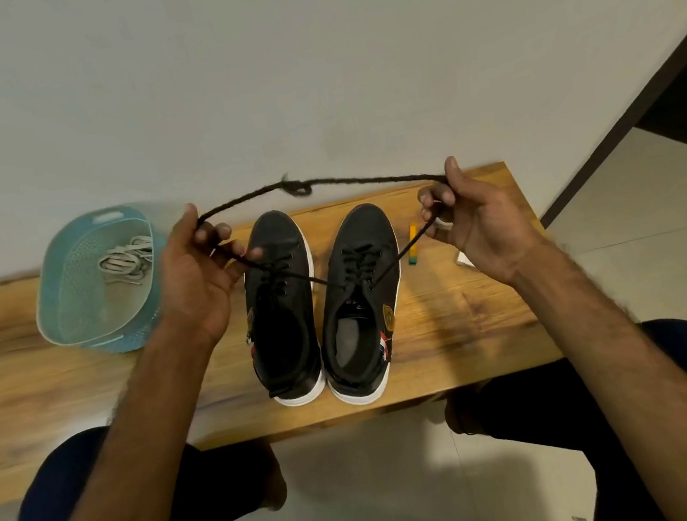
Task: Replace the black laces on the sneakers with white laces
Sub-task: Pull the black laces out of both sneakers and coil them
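Note:
Two black sneakers with white soles stand side by side on the wooden table (458,332): the left sneaker (281,307) and the right sneaker (362,302), toes pointing away from me. A black lace (346,180) runs up from the right sneaker's eyelets to both hands and stretches taut between them, with a knot (295,187) in its middle. My left hand (198,275) pinches one side of the lace above the left sneaker. My right hand (471,220) pinches the other side. The white laces (123,260) lie in a blue basket.
The blue plastic basket (69,315) sits at the table's left. A small yellow-and-green object (413,244) lies right of the sneakers, and a white item (464,258) peeks out under my right hand. A wall stands behind the table. My knees are below its front edge.

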Motion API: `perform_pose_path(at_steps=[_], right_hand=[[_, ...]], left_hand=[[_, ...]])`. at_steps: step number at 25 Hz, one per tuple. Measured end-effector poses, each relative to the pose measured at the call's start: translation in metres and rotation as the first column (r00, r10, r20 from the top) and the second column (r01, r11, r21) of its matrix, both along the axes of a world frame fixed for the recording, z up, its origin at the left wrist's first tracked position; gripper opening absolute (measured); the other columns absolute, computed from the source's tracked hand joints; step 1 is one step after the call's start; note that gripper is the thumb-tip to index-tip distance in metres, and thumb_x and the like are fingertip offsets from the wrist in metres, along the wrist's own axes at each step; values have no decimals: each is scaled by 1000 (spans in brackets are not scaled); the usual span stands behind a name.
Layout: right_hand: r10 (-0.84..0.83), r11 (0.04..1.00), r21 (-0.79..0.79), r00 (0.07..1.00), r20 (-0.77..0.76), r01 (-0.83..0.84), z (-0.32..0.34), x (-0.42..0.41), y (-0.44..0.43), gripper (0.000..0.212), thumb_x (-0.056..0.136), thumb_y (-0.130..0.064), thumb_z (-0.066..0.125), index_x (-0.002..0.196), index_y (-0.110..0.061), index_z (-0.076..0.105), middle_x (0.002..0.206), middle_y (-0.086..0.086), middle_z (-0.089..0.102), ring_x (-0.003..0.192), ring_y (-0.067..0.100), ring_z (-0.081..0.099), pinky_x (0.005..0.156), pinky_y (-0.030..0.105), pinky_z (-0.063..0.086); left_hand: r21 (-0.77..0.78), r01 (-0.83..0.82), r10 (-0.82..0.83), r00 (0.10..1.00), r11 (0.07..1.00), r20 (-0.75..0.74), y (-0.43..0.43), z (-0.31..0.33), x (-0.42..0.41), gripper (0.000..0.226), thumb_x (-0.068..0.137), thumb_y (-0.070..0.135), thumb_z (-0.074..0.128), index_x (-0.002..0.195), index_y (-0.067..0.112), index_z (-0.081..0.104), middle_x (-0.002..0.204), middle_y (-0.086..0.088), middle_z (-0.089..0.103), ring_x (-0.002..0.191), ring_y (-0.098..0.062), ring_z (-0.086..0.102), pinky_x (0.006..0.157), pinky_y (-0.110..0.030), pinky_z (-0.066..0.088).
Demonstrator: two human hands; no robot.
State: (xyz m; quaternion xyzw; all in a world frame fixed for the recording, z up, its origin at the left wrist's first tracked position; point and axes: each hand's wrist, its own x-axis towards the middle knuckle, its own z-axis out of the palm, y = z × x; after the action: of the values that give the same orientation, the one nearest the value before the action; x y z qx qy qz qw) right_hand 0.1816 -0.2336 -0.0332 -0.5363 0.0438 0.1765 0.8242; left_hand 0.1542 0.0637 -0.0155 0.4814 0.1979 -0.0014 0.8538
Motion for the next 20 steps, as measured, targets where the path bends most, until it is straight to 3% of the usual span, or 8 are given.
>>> perform_pose_path(at_steps=[4, 7, 9, 11, 12, 14, 17, 20], right_hand=[[-53, 991, 120, 998, -24, 56, 10, -3, -1, 39, 101, -43, 43, 75, -18, 58, 67, -3, 50, 62, 12, 48, 71, 29, 40], [-96, 994, 57, 995, -7, 96, 12, -5, -7, 38, 102, -42, 43, 80, -18, 62, 65, -4, 47, 58, 9, 42, 62, 24, 38], [-85, 995, -39, 996, 27, 86, 10, -8, -9, 35, 102, -40, 45, 88, -15, 66, 65, -3, 47, 57, 9, 40, 61, 22, 42], [-26, 942, -331, 995, 92, 55, 4, -11, -8, 31, 102, -33, 49, 93, -11, 69, 65, -2, 49, 58, 9, 42, 61, 22, 44], [33, 861, -507, 993, 116, 30, -2, -13, -8, 30, 102, -30, 51, 92, -10, 70, 65, -2, 52, 59, 9, 45, 61, 23, 44], [179, 575, -818, 980, 89, -31, -14, -12, -9, 27, 101, -27, 54, 91, -11, 72, 71, -1, 61, 65, 10, 55, 64, 28, 47], [309, 118, -988, 949, -63, -104, -30, -16, -7, 21, 97, -29, 59, 101, -12, 70, 95, 8, 70, 91, 23, 65, 79, 37, 54], [331, -1, -999, 943, 40, 42, -36, -22, 12, 49, 93, -43, 62, 129, -12, 53, 129, 11, 57, 119, 30, 52, 93, 45, 50]], left_hand=[[276, -10, 4, 1000, 961, 22, 9, 5, -5, 32, 103, 38, 41, 76, 23, 50, 59, 7, 43, 47, -8, 35, 43, -21, 32], [658, -24, -13, 999, 753, 51, 17, -3, -8, 29, 104, 34, 44, 85, 19, 61, 63, 0, 50, 48, -8, 40, 44, -22, 34], [894, 11, -87, 996, 448, 32, 23, -13, -9, 28, 103, 37, 45, 95, 19, 66, 71, -3, 60, 60, -15, 54, 57, -29, 44], [988, 132, -175, 974, -74, -143, 22, -23, -12, 29, 101, 41, 46, 103, 20, 66, 84, -3, 68, 78, -24, 63, 67, -36, 48], [958, 201, -188, 952, -204, -240, 20, -27, -14, 30, 100, 43, 46, 104, 20, 65, 87, -4, 69, 82, -27, 65, 67, -36, 47], [919, 306, -189, 915, -249, -356, 15, -31, -16, 30, 99, 43, 48, 107, 18, 64, 94, -6, 70, 88, -30, 66, 67, -35, 45], [932, 158, -217, 947, -325, -236, 1, -28, -20, 33, 96, 39, 55, 119, 15, 58, 112, -8, 63, 104, -30, 60, 78, -42, 52], [934, -36, -428, 895, -355, -128, -36, -33, -26, 52, 92, 36, 63, 136, 15, 48, 135, -7, 49, 120, -26, 49, 92, -40, 48]])
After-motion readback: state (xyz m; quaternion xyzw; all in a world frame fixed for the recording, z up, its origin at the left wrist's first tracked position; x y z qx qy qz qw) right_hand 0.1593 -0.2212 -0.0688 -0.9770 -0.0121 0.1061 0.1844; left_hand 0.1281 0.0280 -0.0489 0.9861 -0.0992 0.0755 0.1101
